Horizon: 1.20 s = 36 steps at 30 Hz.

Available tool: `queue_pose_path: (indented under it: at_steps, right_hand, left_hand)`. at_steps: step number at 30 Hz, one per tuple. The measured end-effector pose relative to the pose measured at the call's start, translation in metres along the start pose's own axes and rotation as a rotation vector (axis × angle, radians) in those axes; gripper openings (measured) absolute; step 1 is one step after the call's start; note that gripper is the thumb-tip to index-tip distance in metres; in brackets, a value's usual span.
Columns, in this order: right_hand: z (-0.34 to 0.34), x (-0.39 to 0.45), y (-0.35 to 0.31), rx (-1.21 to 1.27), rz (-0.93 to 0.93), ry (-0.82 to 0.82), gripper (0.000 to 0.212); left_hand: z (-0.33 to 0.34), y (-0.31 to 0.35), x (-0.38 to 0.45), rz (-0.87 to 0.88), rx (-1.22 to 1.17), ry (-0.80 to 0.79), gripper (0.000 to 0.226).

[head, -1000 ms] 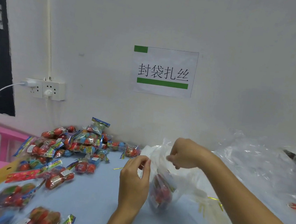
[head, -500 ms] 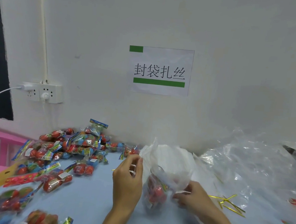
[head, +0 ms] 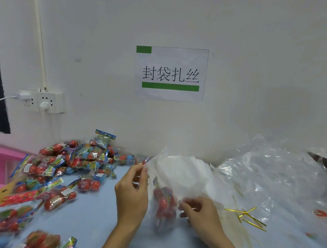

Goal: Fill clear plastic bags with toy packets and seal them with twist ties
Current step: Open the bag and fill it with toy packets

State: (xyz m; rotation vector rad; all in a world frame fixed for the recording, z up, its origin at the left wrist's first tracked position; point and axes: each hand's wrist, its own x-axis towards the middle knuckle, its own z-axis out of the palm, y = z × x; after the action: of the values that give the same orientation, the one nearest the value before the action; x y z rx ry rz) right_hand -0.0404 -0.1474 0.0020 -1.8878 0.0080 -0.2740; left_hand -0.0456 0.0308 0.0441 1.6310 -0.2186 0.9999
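Head view: we have 1 clear plastic bag point(head: 175, 177) upright on the blue table point(head: 91, 223), toy packets point(head: 163, 204) already inside. Our left hand point(head: 132, 195) pinches its rim; our right hand point(head: 201, 214) grips its side lower down. Its mouth is open and untied, so sealing remains, and many loose packets point(head: 77, 167) lie left. Gold twist ties point(head: 247, 215) sit just right of our right hand, before the heap of empty bags point(head: 278, 176). Bare table lies between the loose packets and our left hand.
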Motion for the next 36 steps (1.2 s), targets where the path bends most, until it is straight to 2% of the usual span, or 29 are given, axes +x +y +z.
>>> queue_pose_path:
  at_steps: [5, 9, 11, 14, 18, 20, 23, 26, 30, 36]
  right_hand:
    - [-0.002, 0.000, 0.000, 0.028, 0.010, -0.014, 0.019]
    - [-0.002, -0.002, -0.003, 0.064, -0.044, 0.040, 0.010]
    - [-0.003, -0.004, -0.006, 0.136, -0.097, 0.053, 0.015]
    - [-0.004, -0.004, -0.008, 0.127, -0.108, 0.105, 0.018]
    - [-0.006, 0.000, -0.005, 0.078, -0.038, 0.192, 0.020]
    - [-0.007, 0.002, -0.001, 0.071, -0.001, 0.213, 0.017]
    - [-0.007, 0.004, 0.001, 0.089, 0.031, 0.218, 0.016]
    - [-0.008, 0.005, 0.003, 0.111, 0.035, 0.239, 0.017]
    - [-0.008, 0.006, 0.003, 0.120, 0.040, 0.249, 0.019]
    - [-0.010, 0.006, 0.003, 0.142, 0.040, 0.294, 0.010]
  left_hand:
    - [-0.003, 0.004, 0.001, 0.010, 0.007, 0.030, 0.011]
    - [-0.004, 0.005, 0.001, 0.022, 0.024, 0.018, 0.011]
    - [-0.003, 0.006, 0.002, 0.019, 0.028, -0.002, 0.019]
    - [-0.002, 0.006, 0.002, -0.007, 0.047, -0.093, 0.026]
    - [-0.004, 0.002, 0.001, -0.034, 0.066, -0.213, 0.016]
    - [-0.006, -0.001, 0.001, -0.014, 0.098, -0.262, 0.026]
    - [-0.005, -0.005, 0.001, 0.033, 0.204, -0.316, 0.027]
    - [-0.003, -0.006, 0.000, 0.070, 0.242, -0.266, 0.019]
    - [-0.004, -0.001, 0.002, 0.079, 0.208, -0.166, 0.020]
    - [-0.005, 0.000, -0.001, 0.061, 0.195, -0.227, 0.022]
